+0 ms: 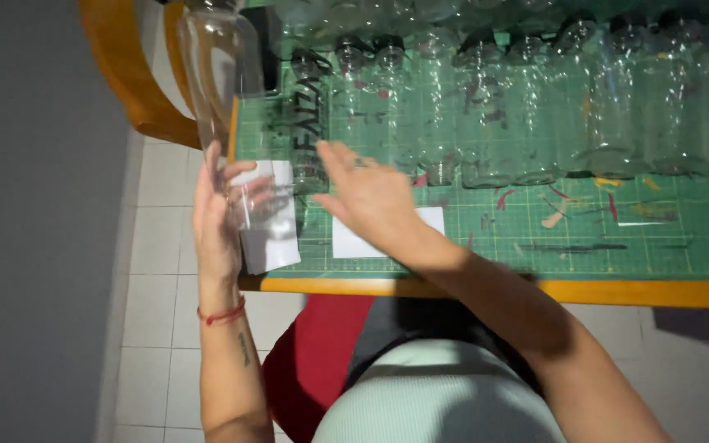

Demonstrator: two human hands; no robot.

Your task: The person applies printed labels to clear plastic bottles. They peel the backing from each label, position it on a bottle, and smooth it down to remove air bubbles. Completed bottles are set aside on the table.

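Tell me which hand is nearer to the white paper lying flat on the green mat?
Right. The right hand hovers directly over the white paper, covering part of it; the left hand is off to its left, holding a clear bottle.

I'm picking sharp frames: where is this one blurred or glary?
Head view: right hand smeared by motion; clear bottle in the left hand shows soft glare; row of bottles is dim and murky; green mat stays fairly sharp.
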